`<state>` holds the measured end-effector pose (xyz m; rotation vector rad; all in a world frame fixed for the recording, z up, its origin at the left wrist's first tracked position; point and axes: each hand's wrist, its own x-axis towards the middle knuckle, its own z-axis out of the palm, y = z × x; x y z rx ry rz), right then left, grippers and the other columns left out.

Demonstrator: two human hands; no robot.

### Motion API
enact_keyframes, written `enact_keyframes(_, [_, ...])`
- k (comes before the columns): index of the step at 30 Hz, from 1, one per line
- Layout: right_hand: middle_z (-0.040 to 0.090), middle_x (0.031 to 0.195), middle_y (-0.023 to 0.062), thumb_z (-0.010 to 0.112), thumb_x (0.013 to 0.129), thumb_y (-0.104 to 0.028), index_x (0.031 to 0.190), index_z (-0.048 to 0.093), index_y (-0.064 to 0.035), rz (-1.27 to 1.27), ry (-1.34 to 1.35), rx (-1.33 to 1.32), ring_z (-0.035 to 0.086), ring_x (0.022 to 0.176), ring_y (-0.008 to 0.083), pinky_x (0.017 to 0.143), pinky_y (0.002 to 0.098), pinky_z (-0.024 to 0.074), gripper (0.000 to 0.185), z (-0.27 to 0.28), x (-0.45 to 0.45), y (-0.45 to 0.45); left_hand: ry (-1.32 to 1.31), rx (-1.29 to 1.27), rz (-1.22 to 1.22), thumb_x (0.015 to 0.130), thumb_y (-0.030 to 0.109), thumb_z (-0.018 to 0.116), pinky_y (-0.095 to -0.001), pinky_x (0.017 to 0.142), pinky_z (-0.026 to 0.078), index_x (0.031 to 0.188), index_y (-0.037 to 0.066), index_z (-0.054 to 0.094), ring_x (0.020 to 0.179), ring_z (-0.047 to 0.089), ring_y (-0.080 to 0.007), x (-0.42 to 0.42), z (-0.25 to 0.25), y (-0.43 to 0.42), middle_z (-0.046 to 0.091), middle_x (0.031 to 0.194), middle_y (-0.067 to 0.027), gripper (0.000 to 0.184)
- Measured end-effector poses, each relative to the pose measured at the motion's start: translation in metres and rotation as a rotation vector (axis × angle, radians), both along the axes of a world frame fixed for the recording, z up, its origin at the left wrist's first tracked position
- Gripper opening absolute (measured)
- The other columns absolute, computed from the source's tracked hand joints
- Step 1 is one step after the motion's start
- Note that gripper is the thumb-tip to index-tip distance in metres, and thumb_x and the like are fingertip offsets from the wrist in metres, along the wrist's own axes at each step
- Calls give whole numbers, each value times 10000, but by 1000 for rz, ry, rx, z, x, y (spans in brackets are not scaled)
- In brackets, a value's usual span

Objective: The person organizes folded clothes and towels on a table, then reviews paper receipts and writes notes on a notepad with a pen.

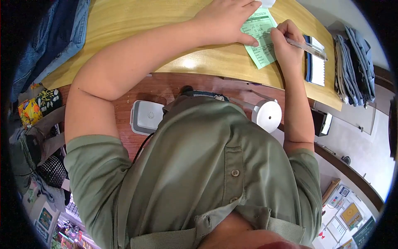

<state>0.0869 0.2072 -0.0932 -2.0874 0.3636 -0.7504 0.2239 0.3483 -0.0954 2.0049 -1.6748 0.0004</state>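
On the wooden table lies a green printed form (pixel 260 37) with handwriting on it. My left hand (pixel 226 23) rests flat with its fingers apart over the form's upper left part, the thumb on its left edge. My right hand (pixel 288 45) is closed around a clear pen (pixel 309 48) at the form's right edge. The pen slants, with its back end pointing right, over a spiral notepad (pixel 318 68). White paper (pixel 267 3) shows at the top of the form, partly cut off by the frame.
Folded jeans (pixel 62 37) lie on the table (pixel 137 20) at the far left, and more folded trousers (pixel 354 66) at the right end. Below the table edge are a white lidded bin (pixel 147 117) and a round white object (pixel 268 116).
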Motion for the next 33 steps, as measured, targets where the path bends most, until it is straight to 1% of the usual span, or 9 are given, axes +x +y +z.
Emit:
enact_keyframes(8, [400, 561, -31, 595, 736, -66, 625, 441, -32, -76, -24, 33, 346, 537, 46, 462, 235, 285, 193, 0, -2, 4, -7, -3, -4, 738, 435, 693, -421, 1100, 248, 1367, -80, 287, 1320, 280, -376, -1, -1, 0, 301, 1409, -265, 908])
enact_keyframes(10, [397, 552, -28, 594, 735, -58, 611, 428, -36, -48, 26, -179, 340, 524, 47, 453, 238, 284, 208, 3, -2, 9, -2, -1, -3, 737, 433, 696, -422, 1098, 251, 1366, -85, 287, 1317, 283, -376, -2, 0, -1, 307, 1406, -264, 911])
enact_keyframes(12, [416, 551, -24, 595, 735, -49, 621, 442, -24, 47, 18, -176, 354, 517, 47, 448, 237, 292, 192, -1, -6, 2, 1, 7, -5, 735, 435, 697, -422, 1098, 251, 1364, -85, 289, 1316, 283, -378, -3, 0, -1, 307, 1406, -264, 913])
enact_keyframes(14, [422, 554, -25, 595, 741, -44, 631, 452, -23, -37, -31, 50, 365, 521, 47, 451, 234, 299, 182, -3, -4, 0, 7, 17, -1, 733, 438, 697, -423, 1097, 251, 1363, -86, 291, 1315, 282, -379, -1, -2, -1, 307, 1405, -265, 914])
enact_keyframes(19, [400, 558, -38, 586, 751, -36, 619, 433, -40, -15, 7, -33, 350, 537, 36, 471, 226, 293, 203, 3, -3, 6, -9, -7, 0, 726, 444, 700, -425, 1096, 253, 1360, -79, 300, 1316, 282, -382, -2, -1, 0, 307, 1404, -266, 914])
enact_keyframes(21, [409, 562, -43, 590, 753, -53, 633, 454, -35, -78, -81, 194, 351, 544, 35, 481, 223, 299, 183, 2, -5, 1, -7, -13, 1, 726, 443, 700, -425, 1097, 252, 1358, -82, 300, 1319, 279, -381, -1, -1, -1, 307, 1404, -266, 914])
enact_keyframes(22, [409, 562, -43, 590, 753, -53, 633, 454, -35, -76, -77, 196, 351, 544, 35, 481, 223, 299, 183, 3, -5, 2, -2, -11, -2, 725, 441, 701, -425, 1097, 252, 1357, -84, 300, 1321, 276, -381, -2, -2, 0, 308, 1403, -265, 914])
enact_keyframes(24, [415, 563, -45, 593, 756, -77, 640, 469, -34, -59, 22, 68, 350, 546, 40, 486, 224, 301, 175, 3, -5, 4, 0, -7, -3, 727, 441, 700, -425, 1099, 250, 1359, -84, 298, 1323, 273, -381, -2, -1, 0, 306, 1405, -265, 914])
enact_keyframes(33, [433, 623, -42, 603, 792, -60, 660, 469, -38, -48, 88, 17, 364, 593, 42, 522, 218, 295, 190, 3, -6, 4, 22, 25, -8, 739, 444, 693, -424, 1103, 244, 1373, -81, 284, 1327, 269, -380, -3, 3, 2, 295, 1416, -264, 919])
